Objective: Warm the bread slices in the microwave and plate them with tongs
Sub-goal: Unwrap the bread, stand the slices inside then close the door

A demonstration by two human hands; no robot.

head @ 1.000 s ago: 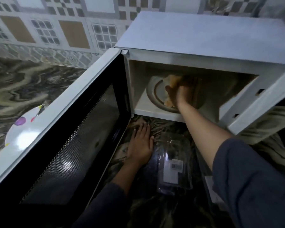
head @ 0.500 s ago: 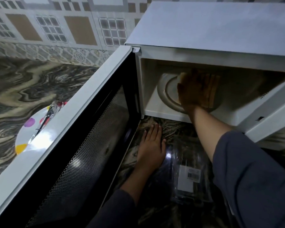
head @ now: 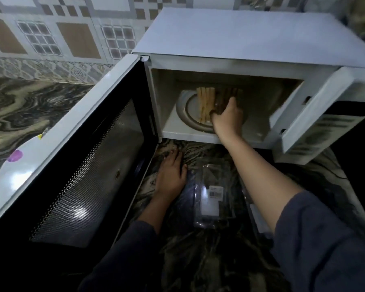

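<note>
Several bread slices (head: 205, 104) stand on edge in a row on the glass turntable (head: 185, 116) inside the open microwave (head: 240, 39). My right hand (head: 228, 118) reaches into the cavity and grips the near right part of the row, thumb up and fingers curled against the slices. The slices under my hand are in shadow. My left hand (head: 171, 175) rests flat on the marble counter just in front of the microwave, holding nothing. A white plate with coloured dots (head: 13, 165) lies on the counter at the left, mostly hidden behind the door.
The microwave door (head: 82, 165) swings wide to the left and blocks much of the left counter. An empty clear plastic bag with a label (head: 213, 199) lies on the dark marble counter (head: 198, 260) between my arms. A tiled wall (head: 72, 39) stands behind.
My right hand has drawn back from lying over the slices to their near end, uncovering the left part of the row. The camera view shifted; the left hand stayed put.
</note>
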